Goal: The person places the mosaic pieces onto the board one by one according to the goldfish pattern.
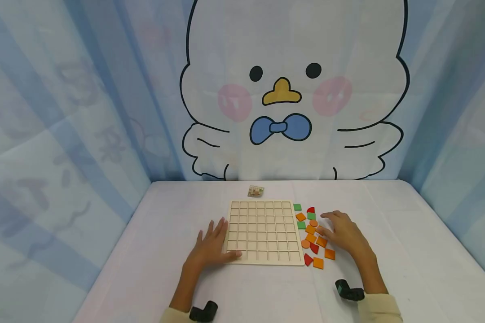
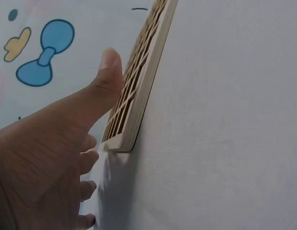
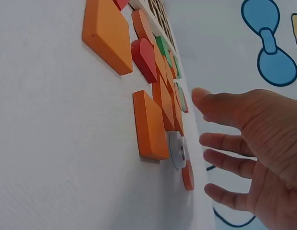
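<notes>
A pale wooden grid board (image 1: 262, 231) lies flat on the white table. My left hand (image 1: 210, 248) is spread at its left edge, the thumb (image 2: 110, 72) over the near left corner and the other fingers along the side. To the right of the board are loose orange squares (image 1: 318, 263), orange discs (image 1: 305, 243), green pieces (image 1: 301, 225) and red pieces (image 1: 308, 259). My right hand (image 1: 343, 231) hovers at their right side, fingers apart and lightly bent, nothing between them. Close to it, the right wrist view shows a grey ring-shaped piece (image 3: 175, 148), hidden in the head view.
Behind the board lies a small patterned packet (image 1: 256, 191). A curtain (image 1: 161, 112) with a cartoon bird stands along the table's back edge, and more curtain hangs at both sides. Black wrist cameras (image 1: 349, 290) sit on both forearms.
</notes>
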`<act>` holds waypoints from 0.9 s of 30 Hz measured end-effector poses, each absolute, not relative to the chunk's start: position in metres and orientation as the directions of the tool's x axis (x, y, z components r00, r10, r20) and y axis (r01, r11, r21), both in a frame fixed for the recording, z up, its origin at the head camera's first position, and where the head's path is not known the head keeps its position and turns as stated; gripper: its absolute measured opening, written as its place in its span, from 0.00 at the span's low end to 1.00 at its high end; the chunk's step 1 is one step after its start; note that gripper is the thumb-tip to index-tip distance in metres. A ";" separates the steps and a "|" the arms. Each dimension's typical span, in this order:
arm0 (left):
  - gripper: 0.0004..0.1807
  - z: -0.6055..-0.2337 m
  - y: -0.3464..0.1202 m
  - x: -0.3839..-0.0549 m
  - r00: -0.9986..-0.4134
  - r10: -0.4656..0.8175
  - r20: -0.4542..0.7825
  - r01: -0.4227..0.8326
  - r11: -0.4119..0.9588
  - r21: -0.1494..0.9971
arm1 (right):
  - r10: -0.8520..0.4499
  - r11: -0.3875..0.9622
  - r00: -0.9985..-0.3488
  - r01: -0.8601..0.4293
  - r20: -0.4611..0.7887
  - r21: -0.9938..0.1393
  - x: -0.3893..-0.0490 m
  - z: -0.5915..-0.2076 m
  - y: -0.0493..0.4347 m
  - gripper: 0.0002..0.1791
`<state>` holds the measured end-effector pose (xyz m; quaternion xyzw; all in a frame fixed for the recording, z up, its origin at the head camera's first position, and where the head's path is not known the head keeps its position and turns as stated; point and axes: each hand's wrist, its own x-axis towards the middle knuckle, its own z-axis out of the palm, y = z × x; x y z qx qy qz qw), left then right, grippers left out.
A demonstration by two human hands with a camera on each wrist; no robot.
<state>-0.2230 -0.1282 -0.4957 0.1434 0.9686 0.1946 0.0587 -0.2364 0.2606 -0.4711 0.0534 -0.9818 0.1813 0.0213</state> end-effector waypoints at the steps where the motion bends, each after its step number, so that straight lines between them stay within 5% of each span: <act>1: 0.60 -0.495 -0.127 -0.222 -0.946 0.319 -0.059 0.271 0.877 0.397 | -0.103 0.923 -0.993 -0.116 0.056 -0.368 -0.237 -0.471 0.261 0.26; 8: 0.70 -0.496 -0.120 -0.214 -0.918 0.395 -0.018 0.353 0.838 0.415 | -0.091 0.896 -0.996 -0.088 0.014 -0.436 -0.249 -0.479 0.256 0.17; 27: 0.76 -0.513 -0.113 -0.213 -0.954 0.285 0.092 0.284 0.765 0.578 | 0.048 0.923 -0.997 0.024 0.055 -0.384 -0.256 -0.481 0.241 0.15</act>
